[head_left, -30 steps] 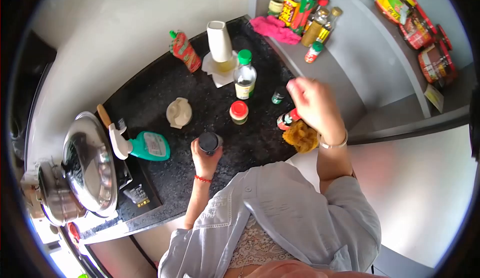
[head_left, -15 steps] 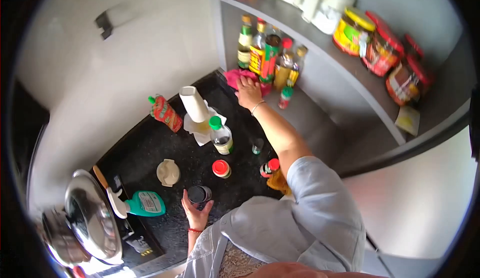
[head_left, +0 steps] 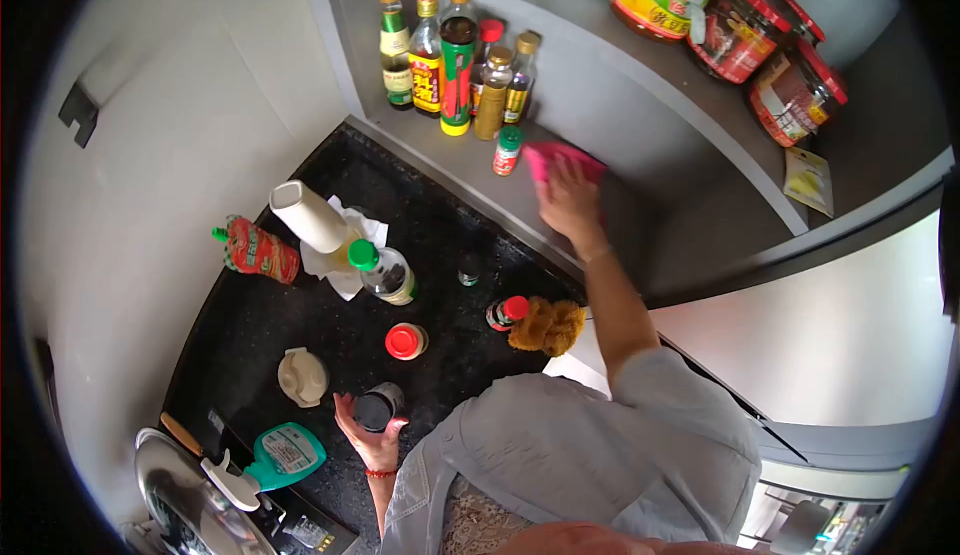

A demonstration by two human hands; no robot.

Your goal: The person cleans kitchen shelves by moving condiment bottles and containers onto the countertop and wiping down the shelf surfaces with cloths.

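Observation:
My right hand (head_left: 572, 207) presses a pink cloth (head_left: 562, 159) onto the lower shelf (head_left: 445, 160), fingers over the fabric. Left of it stands a small green-capped shaker (head_left: 507, 151), with a row of sauce bottles (head_left: 457, 77) behind. Low on the black counter (head_left: 330, 340), my left hand (head_left: 368, 443) is wrapped round a dark-lidded jar (head_left: 378, 408). Near that jar are a red-lidded jar (head_left: 406, 341) and a beige lidded container (head_left: 302, 377). A green-capped bottle (head_left: 384, 273) stands further back.
Large jars (head_left: 735, 30) line the upper shelf. A white canister (head_left: 312, 217) and a red pouch (head_left: 262, 251) are by the wall. A teal spray bottle (head_left: 285, 455) lies left, beside a metal lid (head_left: 190, 495). A red-capped bottle (head_left: 507, 312) stands by a brown fluffy cloth (head_left: 548, 326).
My right hand has slid the pink cloth rightward along the shelf, from in front of the sauce bottles to past the small shaker. My left hand stays on the dark-lidded jar. The view has shifted.

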